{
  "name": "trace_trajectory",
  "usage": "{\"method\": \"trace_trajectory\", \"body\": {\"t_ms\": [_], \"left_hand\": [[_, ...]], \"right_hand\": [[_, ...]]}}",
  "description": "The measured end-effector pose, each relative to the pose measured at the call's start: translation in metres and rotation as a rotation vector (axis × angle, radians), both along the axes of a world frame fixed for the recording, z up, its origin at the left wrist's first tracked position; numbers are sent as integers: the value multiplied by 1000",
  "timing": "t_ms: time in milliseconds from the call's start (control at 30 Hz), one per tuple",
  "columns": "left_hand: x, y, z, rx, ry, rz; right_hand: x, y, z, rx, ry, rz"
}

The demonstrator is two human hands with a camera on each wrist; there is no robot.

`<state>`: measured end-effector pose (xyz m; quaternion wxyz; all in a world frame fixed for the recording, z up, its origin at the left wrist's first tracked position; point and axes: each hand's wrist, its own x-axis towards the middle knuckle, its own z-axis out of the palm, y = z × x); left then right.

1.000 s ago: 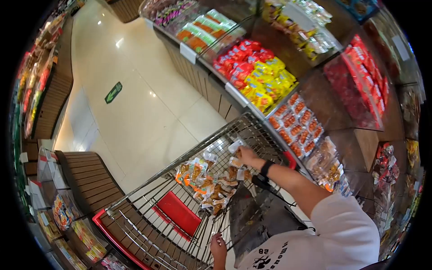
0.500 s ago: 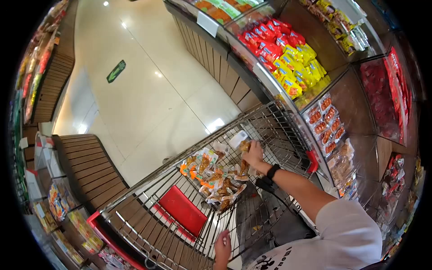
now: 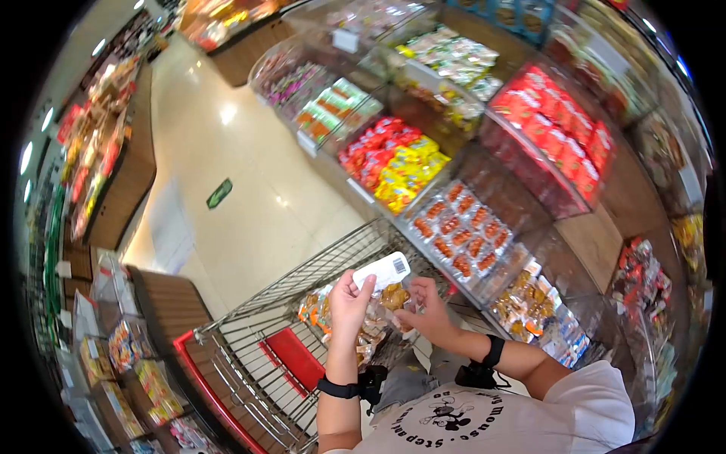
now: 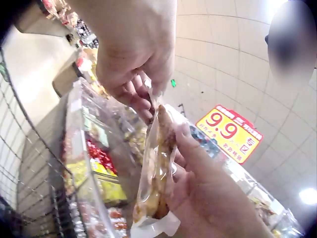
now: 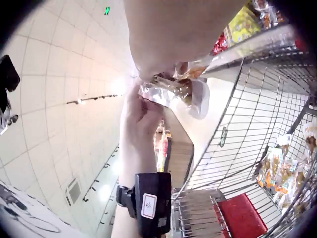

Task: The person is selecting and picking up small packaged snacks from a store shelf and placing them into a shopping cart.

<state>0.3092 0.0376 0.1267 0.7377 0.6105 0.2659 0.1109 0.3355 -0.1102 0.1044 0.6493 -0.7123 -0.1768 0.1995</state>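
Above the shopping cart (image 3: 253, 318), both hands hold one clear packet of brown meat (image 3: 393, 296), shaped like a drumstick in the left wrist view. My left hand (image 3: 352, 303) grips its left side, thumb on the white label (image 3: 382, 268) with a barcode. Fingers of my right hand (image 3: 427, 309) pinch the opposite end of the plastic. From the left wrist, the packet (image 4: 158, 171) stands on end between the left hand (image 4: 213, 193) below and the right hand (image 4: 138, 64) above. More such packets (image 5: 282, 171) lie in the cart basket.
Right of the cart runs a display with red packets (image 3: 378, 142), yellow packets (image 3: 408, 172) and trays of small orange-brown packs (image 3: 461, 234). A red seat panel (image 3: 293, 357) is inside the cart. Wood-clad shelving (image 3: 170, 303) stands left, with aisle floor (image 3: 227, 144) ahead.
The right hand has lifted a packet out of the cart toward the body. The left hand has come up from the cart's near side and now grips it too. The head view has tilted up.
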Motion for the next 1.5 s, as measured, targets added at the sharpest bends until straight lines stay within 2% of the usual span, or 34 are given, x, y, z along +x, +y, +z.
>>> {"method": "trace_trajectory", "body": {"t_ms": [67, 100, 200, 233, 333, 367, 467, 533, 567, 600, 667, 767, 800, 867, 967, 1067, 1100, 1233, 1333, 1433, 1500], "left_hand": [[8, -31, 25, 18, -30, -96], [13, -48, 35, 33, -74, -133], [25, -93, 64, 62, -126, -247], [27, -110, 75, 73, -137, -271], [33, -147, 82, 81, -217, -359], [34, -159, 82, 58, -244, -425], [37, -202, 73, -383, -393, -547], [46, -239, 61, -597, -566, -738], [47, -257, 55, -603, -502, -726], [47, -273, 46, -608, -437, -714], [51, -302, 17, -404, -356, -804], [58, -325, -41, -110, -147, -826], [59, -328, -74, -30, -149, -822], [54, -340, -109, 212, -76, -1016], [37, -361, -116, 714, 76, -1472], [29, -364, -185, 994, -21, -1521], [29, -369, -180, 1022, -3, -1532], [26, -375, -185, 1100, 57, -1528], [23, -376, -180, 1134, 20, -1454], [24, -373, -155, 1013, 35, -1345], [18, -364, -140, 920, -37, -1235]], "right_hand": [[6, -35, 29, 146, 145, 21], [9, -53, 29, 106, 18, 28], [9, -98, 34, 138, -47, -81], [7, -115, 43, 117, 15, -87], [6, -159, 56, 278, 34, -82], [9, -178, 59, 448, 99, -35], [15, -220, 55, 638, 348, 67], [0, -257, 73, 497, 432, 178], [5, -271, 50, 559, 396, 345], [2, -283, 45, 559, 395, 276], [1, -323, 33, 461, 408, 210], [4, -377, -39, 20, 229, -50], [3, -389, -52, -227, 100, -83], [-4, -405, -73, -723, -145, -142], [-9, -397, -91, -1011, -140, -107], [-6, -396, -140, -990, -61, -11], [-4, -392, -150, -1037, 139, -33], [-17, -388, -172, -1122, 153, -191], [-14, -377, -187, -1322, 195, -255], [-19, -380, -181, -1450, -115, -206], [-25, -381, -180, -1445, 28, -178]]}}
